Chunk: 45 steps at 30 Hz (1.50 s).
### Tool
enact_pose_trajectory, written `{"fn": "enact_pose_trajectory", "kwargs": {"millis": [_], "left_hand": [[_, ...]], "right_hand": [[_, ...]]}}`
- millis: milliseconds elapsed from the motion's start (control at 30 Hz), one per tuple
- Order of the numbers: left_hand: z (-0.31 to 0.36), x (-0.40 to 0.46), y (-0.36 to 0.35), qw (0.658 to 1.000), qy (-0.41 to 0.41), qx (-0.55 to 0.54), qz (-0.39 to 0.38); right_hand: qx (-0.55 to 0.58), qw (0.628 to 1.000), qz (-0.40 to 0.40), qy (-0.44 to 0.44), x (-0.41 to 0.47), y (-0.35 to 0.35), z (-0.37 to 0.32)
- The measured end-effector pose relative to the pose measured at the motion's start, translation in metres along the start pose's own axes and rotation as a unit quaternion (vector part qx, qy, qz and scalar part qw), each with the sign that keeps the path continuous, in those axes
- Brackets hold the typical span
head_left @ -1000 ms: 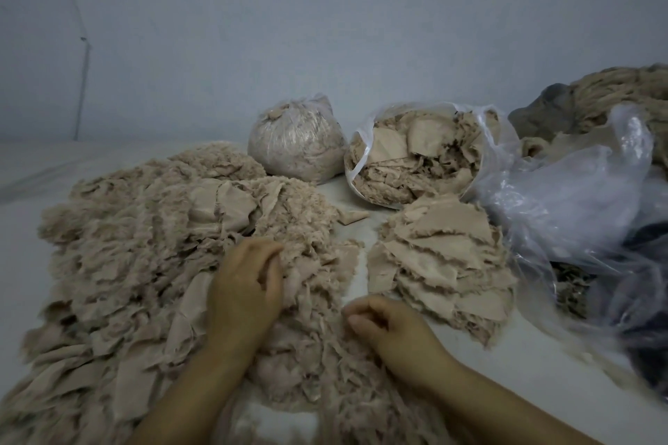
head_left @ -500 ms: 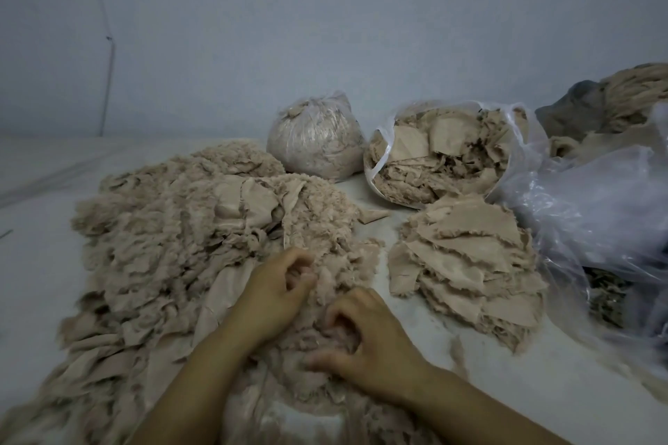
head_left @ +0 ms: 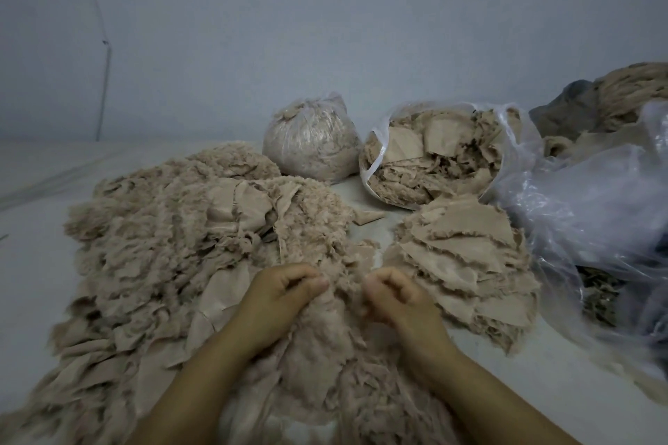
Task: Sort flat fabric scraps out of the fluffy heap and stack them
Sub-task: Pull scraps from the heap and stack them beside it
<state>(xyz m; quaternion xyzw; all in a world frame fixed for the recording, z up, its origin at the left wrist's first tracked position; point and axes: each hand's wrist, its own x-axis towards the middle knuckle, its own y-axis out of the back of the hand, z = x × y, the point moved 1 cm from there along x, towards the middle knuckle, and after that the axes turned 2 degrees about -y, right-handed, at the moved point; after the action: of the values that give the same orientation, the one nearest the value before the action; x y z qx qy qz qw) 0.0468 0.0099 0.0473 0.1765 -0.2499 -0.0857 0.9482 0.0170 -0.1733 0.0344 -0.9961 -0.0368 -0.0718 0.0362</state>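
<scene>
A wide fluffy beige heap [head_left: 162, 246] of frayed fabric covers the left and middle of the white surface. At its near right edge my left hand [head_left: 278, 296] and my right hand [head_left: 397, 300] sit side by side, fingers curled, each pinching a fluffy beige scrap [head_left: 343, 303] between them. Its upper edge is raised a little off the heap. Right of my hands lies the stack of flat beige scraps [head_left: 466, 260], fanned out in layers. One small flat scrap [head_left: 367, 217] lies alone behind the heap.
A tied clear bag of fluff [head_left: 311, 141] stands at the back. An open plastic bag of flat scraps [head_left: 441, 155] lies on its side behind the stack. Crumpled clear plastic [head_left: 585, 228] and dark and beige fabric [head_left: 614, 94] fill the right side. A wall rises behind.
Both hands came together at the heap's near right edge, curled their fingers and took hold of one fluffy scrap, lifting its edge. The camera view shifted slightly left.
</scene>
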Motion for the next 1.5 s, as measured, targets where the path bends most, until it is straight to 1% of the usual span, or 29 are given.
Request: {"fn": "enact_pose_trajectory", "kwargs": {"millis": [33,67,100,133,167,267,333,367,433,500,533,600,733,833,967,1033,1100,1133,1167,1200,1267,1400,1500], "left_hand": [[0.003,0.0,-0.004,1.0,-0.012,-0.009,0.0],[0.004,-0.001,-0.008,1.0,-0.022,-0.01,-0.002],[0.005,-0.001,-0.01,1.0,-0.026,-0.007,-0.003],[0.004,-0.001,-0.011,1.0,-0.023,-0.007,0.0],[0.002,0.0,-0.01,1.0,-0.017,-0.001,0.006],[-0.008,0.004,-0.003,0.998,0.011,0.053,0.022],[-0.011,0.005,-0.003,0.994,0.011,0.102,0.029],[-0.01,0.005,-0.005,0.992,0.007,0.118,0.037],[-0.009,0.004,-0.01,0.992,-0.001,0.114,0.046],[-0.006,0.001,-0.016,0.994,-0.011,0.107,0.03],[-0.005,0.0,-0.017,0.991,-0.013,0.128,0.024],[-0.008,0.002,-0.015,0.983,0.001,0.182,0.028],[-0.012,0.005,-0.009,0.975,0.033,0.208,0.068],[-0.014,0.005,-0.012,0.97,0.041,0.227,0.074],[-0.015,0.007,-0.012,0.969,0.044,0.225,0.09],[-0.013,0.006,-0.011,0.986,0.036,0.152,0.06],[-0.01,0.001,-0.012,0.996,0.051,0.076,-0.02],[-0.01,0.0,-0.012,0.994,0.054,0.078,-0.056],[-0.012,-0.001,-0.011,0.99,0.045,0.105,-0.08],[-0.014,0.0,-0.01,0.985,0.03,0.145,-0.087],[-0.015,0.003,-0.007,0.973,0.006,0.22,-0.072],[-0.014,0.002,-0.006,0.968,-0.025,0.248,-0.03],[-0.019,0.003,-0.008,0.954,-0.041,0.295,-0.017]], "right_hand": [[-0.052,0.998,-0.043,-0.006,-0.002,-0.006,0.002],[-0.104,0.992,-0.07,0.001,-0.004,-0.012,0.005],[-0.138,0.988,-0.072,0.021,-0.005,-0.017,0.007],[-0.14,0.988,-0.058,0.041,-0.004,-0.019,0.007],[-0.119,0.991,-0.036,0.055,-0.003,-0.02,0.005],[-0.003,0.998,0.025,0.049,0.0,-0.013,0.002],[0.056,0.998,0.022,0.018,-0.002,-0.013,0.002],[0.066,0.998,0.008,0.003,-0.004,-0.015,0.002],[0.031,0.999,-0.023,-0.017,-0.005,-0.018,0.001],[-0.036,0.999,-0.039,-0.006,-0.005,-0.02,0.001],[-0.067,0.997,-0.032,0.007,-0.004,-0.02,0.0],[-0.089,0.996,-0.006,0.023,-0.002,-0.019,0.0],[-0.046,0.997,0.05,0.02,-0.002,-0.012,0.0],[-0.032,0.994,0.099,0.035,-0.001,-0.009,0.003],[0.005,0.991,0.13,0.031,-0.002,-0.01,0.003],[0.021,0.99,0.141,0.018,0.0,-0.009,0.002],[0.021,0.987,0.159,0.017,0.001,-0.007,0.001],[0.016,0.986,0.166,0.022,0.002,-0.007,0.001],[0.012,0.985,0.169,0.025,0.002,-0.007,0.001],[0.011,0.985,0.168,0.024,0.003,-0.008,0.001],[0.027,0.988,0.153,0.01,0.003,-0.009,0.002],[0.09,0.99,0.099,-0.053,0.001,-0.002,0.0],[0.138,0.984,0.041,-0.104,0.001,0.001,-0.002]]}}
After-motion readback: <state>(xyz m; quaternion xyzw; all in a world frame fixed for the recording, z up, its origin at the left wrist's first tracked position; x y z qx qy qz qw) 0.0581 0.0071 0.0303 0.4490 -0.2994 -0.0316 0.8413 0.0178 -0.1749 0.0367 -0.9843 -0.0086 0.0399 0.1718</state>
